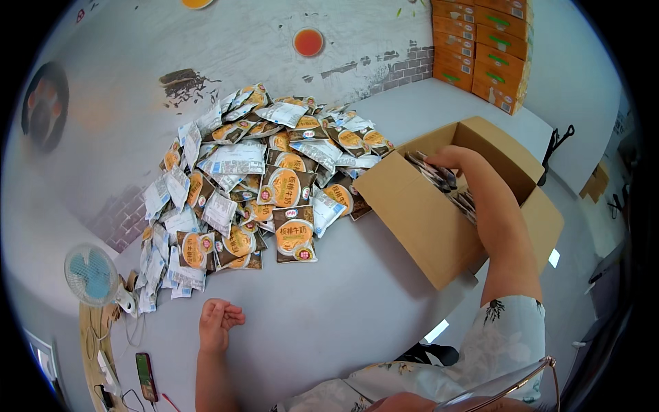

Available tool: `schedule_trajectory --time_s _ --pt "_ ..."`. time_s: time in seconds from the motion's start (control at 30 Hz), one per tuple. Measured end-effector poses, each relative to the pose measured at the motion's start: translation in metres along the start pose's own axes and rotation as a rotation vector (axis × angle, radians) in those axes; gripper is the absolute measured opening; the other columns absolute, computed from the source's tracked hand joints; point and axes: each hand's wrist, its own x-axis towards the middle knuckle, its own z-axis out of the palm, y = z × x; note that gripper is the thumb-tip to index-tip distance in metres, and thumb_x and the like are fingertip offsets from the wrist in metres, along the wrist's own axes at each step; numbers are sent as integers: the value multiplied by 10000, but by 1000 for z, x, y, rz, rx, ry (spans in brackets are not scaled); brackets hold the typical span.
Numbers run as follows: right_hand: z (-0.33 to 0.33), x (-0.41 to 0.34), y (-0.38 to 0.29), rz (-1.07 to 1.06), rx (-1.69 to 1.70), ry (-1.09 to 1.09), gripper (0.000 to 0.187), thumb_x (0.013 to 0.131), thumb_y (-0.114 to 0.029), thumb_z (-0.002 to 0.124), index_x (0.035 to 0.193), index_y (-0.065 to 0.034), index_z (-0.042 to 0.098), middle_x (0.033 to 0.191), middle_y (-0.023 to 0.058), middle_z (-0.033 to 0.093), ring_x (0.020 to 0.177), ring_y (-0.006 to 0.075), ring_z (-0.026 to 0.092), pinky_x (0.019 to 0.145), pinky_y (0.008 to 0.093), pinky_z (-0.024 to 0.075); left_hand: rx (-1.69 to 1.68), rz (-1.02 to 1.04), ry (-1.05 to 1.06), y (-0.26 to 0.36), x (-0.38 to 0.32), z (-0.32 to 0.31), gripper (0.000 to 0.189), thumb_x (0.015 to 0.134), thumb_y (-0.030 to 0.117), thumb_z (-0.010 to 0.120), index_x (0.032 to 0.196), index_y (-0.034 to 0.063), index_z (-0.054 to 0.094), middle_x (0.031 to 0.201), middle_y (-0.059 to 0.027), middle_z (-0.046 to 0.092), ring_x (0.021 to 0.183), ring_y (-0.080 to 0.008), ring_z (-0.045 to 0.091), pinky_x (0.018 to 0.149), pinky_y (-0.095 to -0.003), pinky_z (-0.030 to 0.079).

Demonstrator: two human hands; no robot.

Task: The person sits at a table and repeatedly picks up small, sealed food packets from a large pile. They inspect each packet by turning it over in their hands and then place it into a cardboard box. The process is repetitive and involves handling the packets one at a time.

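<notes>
My right hand (449,156) reaches into an open cardboard box (412,221) on the right, its fingers at a row of packed pouches (431,172) along the box's near left wall. My wrist and forearm hide part of the box's inside, and whether the fingers grip a pouch cannot be told. Over the table's front left, my left hand (219,322) hangs half curled with nothing in it. Beyond it spreads a large heap of printed foil pouches (285,186), brown-and-orange fronts and white backs mixed. One pouch (295,234) lies face up at the heap's near edge.
Stacked orange cartons (499,67) stand at the table's far right corner against the wall. At left are a small fan (91,274), a phone (146,377) with its screen lit, a white power strip (108,372) and loose cables. The grey table (309,309) ends beneath the cardboard box.
</notes>
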Motion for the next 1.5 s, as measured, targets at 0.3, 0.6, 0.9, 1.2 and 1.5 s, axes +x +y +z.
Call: schedule_trajectory --time_s 0.3,0.6,0.9,1.2,1.5 --pt "8 10 4 37 122 -98 660 913 -633 381 1291 -124 562 1401 140 466 1237 346 497 798 529 556 40 -34 0 6 -1 7 199 999 232 473 1010 34 486 881 -161 645 734 -242 651 685 -370 556" --pt "20 0 -10 42 57 -30 833 851 -741 396 1263 -41 581 1224 199 599 1152 360 565 804 530 528 39 -72 -5 7 2 5 208 991 232 497 1003 24 491 892 -156 645 753 -223 649 697 -353 555" --pt "36 -17 -50 -223 -169 636 528 910 -483 505 988 17 655 1047 231 651 993 376 614 877 444 468 97 -91 -36 11 0 12 194 986 215 508 999 22 486 908 -147 641 772 -197 639 717 -325 552" --pt "179 -119 -204 -546 201 39 568 884 -524 566 966 35 622 850 171 674 768 287 656 701 406 526 138 -59 -93 9 -2 4 201 977 211 522 1023 19 483 932 -151 638 799 -200 645 729 -321 547" --pt "240 -118 -232 -234 1009 -176 447 807 -442 705 912 -24 584 699 23 558 516 96 498 385 238 310 182 -20 -179 7 -3 1 227 978 218 521 1055 7 484 978 -152 625 852 -198 640 770 -325 537"
